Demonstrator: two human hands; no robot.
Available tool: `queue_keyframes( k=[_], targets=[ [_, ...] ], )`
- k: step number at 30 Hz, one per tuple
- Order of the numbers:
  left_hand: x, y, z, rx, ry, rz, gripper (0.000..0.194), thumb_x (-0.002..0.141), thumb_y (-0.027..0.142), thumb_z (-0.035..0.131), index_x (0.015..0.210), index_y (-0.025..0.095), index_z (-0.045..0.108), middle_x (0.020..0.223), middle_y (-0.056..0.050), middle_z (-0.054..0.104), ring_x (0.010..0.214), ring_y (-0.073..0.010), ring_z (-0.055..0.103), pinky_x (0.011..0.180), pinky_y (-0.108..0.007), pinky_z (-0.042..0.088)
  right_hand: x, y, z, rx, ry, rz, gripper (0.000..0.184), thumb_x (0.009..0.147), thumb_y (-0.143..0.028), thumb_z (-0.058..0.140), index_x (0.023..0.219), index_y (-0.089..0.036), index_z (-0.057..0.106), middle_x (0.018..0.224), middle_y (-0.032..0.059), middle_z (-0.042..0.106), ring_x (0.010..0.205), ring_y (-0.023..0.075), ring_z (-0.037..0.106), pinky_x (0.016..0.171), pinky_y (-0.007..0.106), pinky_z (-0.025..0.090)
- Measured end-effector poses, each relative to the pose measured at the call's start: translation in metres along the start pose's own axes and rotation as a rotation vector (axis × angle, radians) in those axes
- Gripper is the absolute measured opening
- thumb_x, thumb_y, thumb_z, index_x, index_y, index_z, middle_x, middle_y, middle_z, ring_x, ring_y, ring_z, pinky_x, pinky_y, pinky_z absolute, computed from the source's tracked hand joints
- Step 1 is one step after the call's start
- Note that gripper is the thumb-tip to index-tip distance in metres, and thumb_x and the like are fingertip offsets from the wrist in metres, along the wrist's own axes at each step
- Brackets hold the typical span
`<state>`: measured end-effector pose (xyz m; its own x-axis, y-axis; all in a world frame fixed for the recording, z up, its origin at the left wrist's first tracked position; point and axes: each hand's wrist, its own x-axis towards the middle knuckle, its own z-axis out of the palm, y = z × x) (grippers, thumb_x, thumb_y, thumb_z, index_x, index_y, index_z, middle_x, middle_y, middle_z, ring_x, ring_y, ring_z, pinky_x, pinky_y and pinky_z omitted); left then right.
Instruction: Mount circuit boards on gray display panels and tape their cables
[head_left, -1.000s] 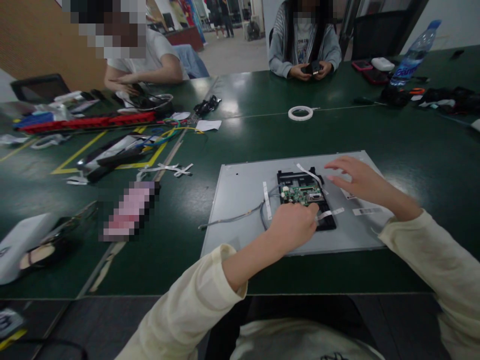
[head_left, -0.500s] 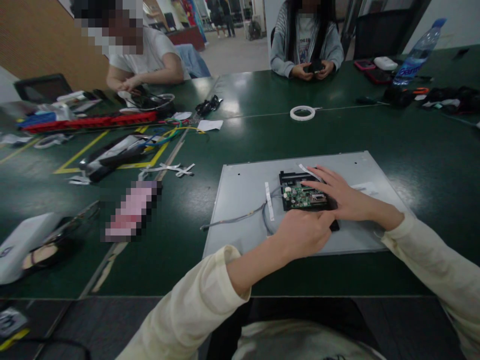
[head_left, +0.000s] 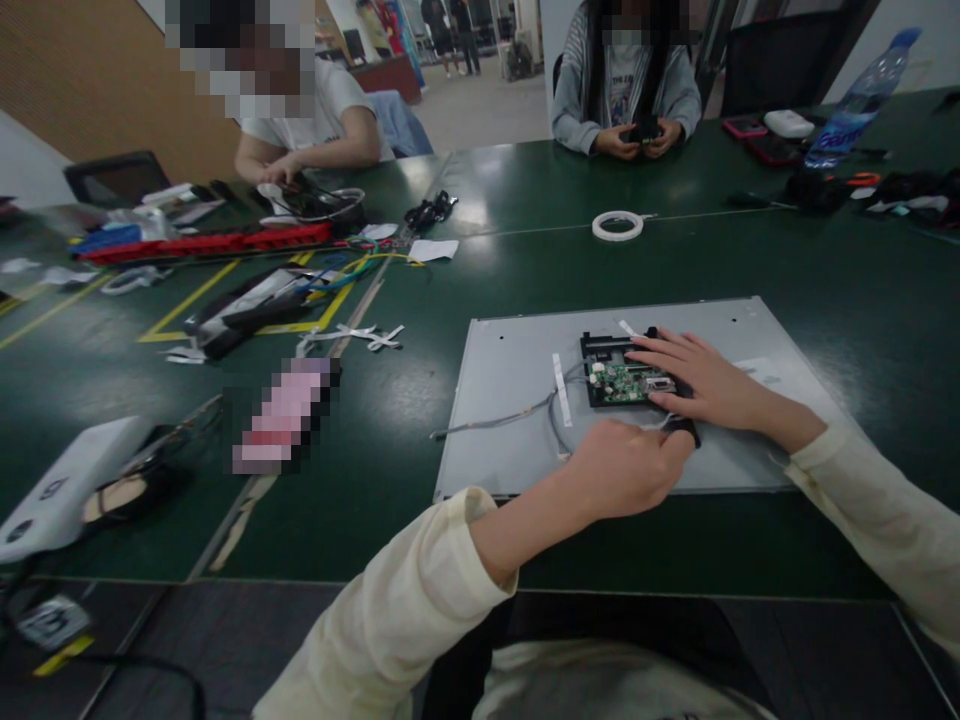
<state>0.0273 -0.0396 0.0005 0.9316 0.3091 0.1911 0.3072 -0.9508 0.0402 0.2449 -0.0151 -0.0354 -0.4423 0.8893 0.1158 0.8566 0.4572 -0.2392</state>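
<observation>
A flat grey panel (head_left: 510, 455) lies in front of me on the green table. On it rests a black plastic frame (head_left: 619, 341) bearing a green circuit board (head_left: 621, 382). My right hand (head_left: 709, 385) lies over the right side of the frame, fingers stretched out. Closer to me, my left hand (head_left: 630, 465) is closed at the frame's lower right corner; what its fingertips pinch is hidden. A thin pale strip (head_left: 664, 422) shows between the two hands. Grey cables (head_left: 502, 417) run left from the board, beside a white tape strip (head_left: 562, 390) on the panel.
A roll of white tape (head_left: 617, 236) lies beyond the panel. To the left are a pixelated phone (head_left: 285, 415), white strip scraps (head_left: 367, 335) and a white device (head_left: 71, 490). Two people sit across the table. A water bottle (head_left: 855, 110) stands far right.
My left hand has drawn slightly towards me, opening a gap from my right hand where the pale strip shows. The whole view has shifted, so things appear farther right.
</observation>
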Motion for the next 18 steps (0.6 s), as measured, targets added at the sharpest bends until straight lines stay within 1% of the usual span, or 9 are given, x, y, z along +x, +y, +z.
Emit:
queue_keyframes(
  k=[4, 7, 10, 14, 18],
  targets=[
    [-0.001, 0.002, 0.000, -0.007, -0.014, 0.003, 0.015, 0.091, 0.022, 0.039, 0.096, 0.014, 0.050, 0.069, -0.003, 0.065, 0.059, -0.0172, 0.064, 0.046, -0.027, 0.035, -0.002, 0.018, 0.000, -0.012, 0.014, 0.037, 0.062, 0.088, -0.057, 0.039, 0.145, -0.034, 0.030, 0.151, -0.0030, 0.026, 0.139, 0.0291, 0.021, 0.109, 0.058, 0.022],
    [0.000, 0.002, 0.000, -0.009, -0.060, 0.003, 0.015, 0.092, 0.022, 0.039, 0.096, 0.014, 0.050, 0.069, -0.003, 0.066, 0.060, -0.0176, 0.064, 0.044, -0.027, 0.033, -0.006, 0.029, 0.001, -0.012, 0.025, 0.054, 0.061, 0.088, -0.058, 0.040, 0.144, -0.035, 0.031, 0.151, -0.0035, 0.027, 0.139, 0.0283, 0.021, 0.110, 0.057, 0.022],
    [0.001, 0.002, 0.000, -0.025, -0.115, 0.018, 0.016, 0.093, 0.025, 0.040, 0.097, 0.014, 0.050, 0.071, -0.004, 0.066, 0.061, -0.0177, 0.065, 0.044, -0.027, 0.032, -0.010, 0.034, -0.001, 0.003, 0.028, 0.049, 0.060, 0.088, -0.057, 0.041, 0.143, -0.036, 0.032, 0.151, -0.0041, 0.026, 0.139, 0.0272, 0.022, 0.111, 0.055, 0.022],
    [0.001, 0.002, 0.001, -0.061, -0.149, 0.055, 0.019, 0.094, 0.031, 0.041, 0.095, 0.014, 0.050, 0.071, -0.004, 0.066, 0.064, -0.0181, 0.065, 0.045, -0.026, 0.033, -0.011, 0.037, -0.002, 0.002, 0.029, 0.053, 0.060, 0.088, -0.057, 0.041, 0.143, -0.035, 0.032, 0.150, -0.0035, 0.027, 0.139, 0.0275, 0.023, 0.111, 0.055, 0.022],
    [0.001, 0.000, 0.002, -0.040, -0.154, 0.056, 0.012, 0.093, 0.024, 0.043, 0.094, 0.014, 0.051, 0.070, -0.004, 0.065, 0.062, -0.0167, 0.064, 0.045, -0.025, 0.032, -0.013, 0.049, -0.001, -0.011, 0.030, 0.081, 0.060, 0.088, -0.057, 0.041, 0.143, -0.035, 0.032, 0.149, -0.0022, 0.029, 0.138, 0.0287, 0.025, 0.109, 0.056, 0.024]
  ],
)
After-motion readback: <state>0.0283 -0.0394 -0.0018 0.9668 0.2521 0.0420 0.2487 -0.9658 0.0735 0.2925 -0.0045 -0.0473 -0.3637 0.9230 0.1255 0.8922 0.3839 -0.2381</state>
